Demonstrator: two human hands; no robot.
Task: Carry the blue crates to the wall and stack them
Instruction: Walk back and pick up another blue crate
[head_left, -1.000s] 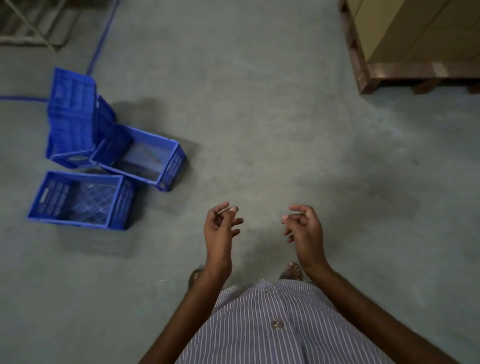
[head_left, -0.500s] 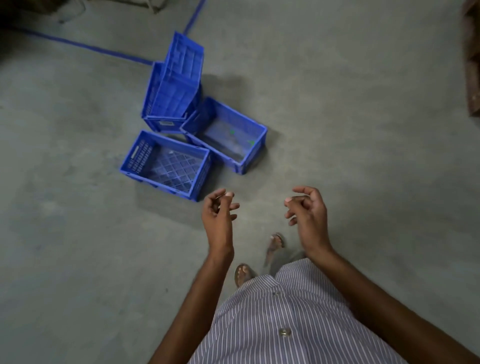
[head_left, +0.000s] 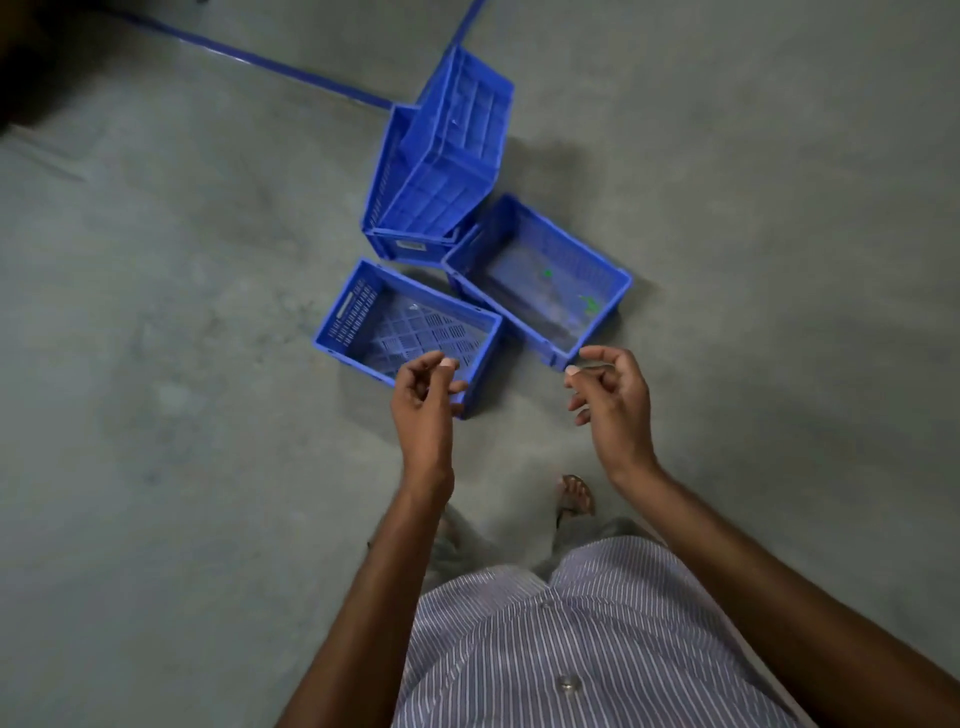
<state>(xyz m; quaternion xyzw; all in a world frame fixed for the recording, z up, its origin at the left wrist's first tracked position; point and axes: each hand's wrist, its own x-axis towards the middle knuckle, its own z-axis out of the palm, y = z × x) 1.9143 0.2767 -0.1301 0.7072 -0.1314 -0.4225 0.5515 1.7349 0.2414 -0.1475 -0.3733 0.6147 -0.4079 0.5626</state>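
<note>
Blue crates on the concrete floor (head_left: 182, 415): two upright (head_left: 358, 312) (head_left: 621, 283), one tipped (head_left: 447, 166). Left hand (head_left: 423, 400) and right hand (head_left: 615, 402) hover above, loosely curled, grasping nothing.

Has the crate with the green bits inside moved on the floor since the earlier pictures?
No. The crate with green bits still touches the same two crates beside the blue floor line; only the camera approached.

Three blue plastic crates sit close together on the floor. The near crate (head_left: 363, 317) is open side up, right under the left fingers (head_left: 445, 364). The second crate (head_left: 597, 260), also open, lies just past the right fingers (head_left: 572, 370). The third crate (head_left: 441, 156) leans tipped up, farthest from both.
</note>
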